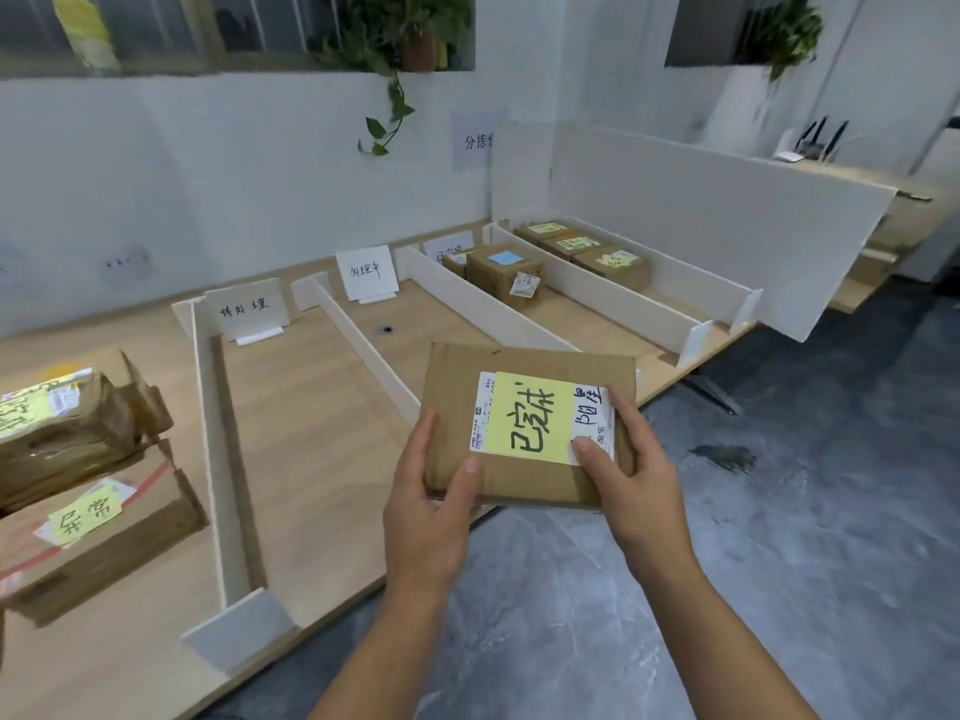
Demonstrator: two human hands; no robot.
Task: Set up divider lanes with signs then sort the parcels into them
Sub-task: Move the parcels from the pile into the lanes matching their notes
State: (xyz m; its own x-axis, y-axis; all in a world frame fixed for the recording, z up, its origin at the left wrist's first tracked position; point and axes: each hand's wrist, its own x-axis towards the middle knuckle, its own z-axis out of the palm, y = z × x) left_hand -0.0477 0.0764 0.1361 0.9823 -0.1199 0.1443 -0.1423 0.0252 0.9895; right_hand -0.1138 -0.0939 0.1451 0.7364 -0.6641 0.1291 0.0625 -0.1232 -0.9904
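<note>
One parcel (524, 423) is held at centre over the table (311, 459) edge, gripped by curled fingers of the left hand (431, 506) and right hand (634, 475), with three signs (366, 275) at 11 o'clock and three lane parcels (582, 246) at 1 o'clock.
</note>
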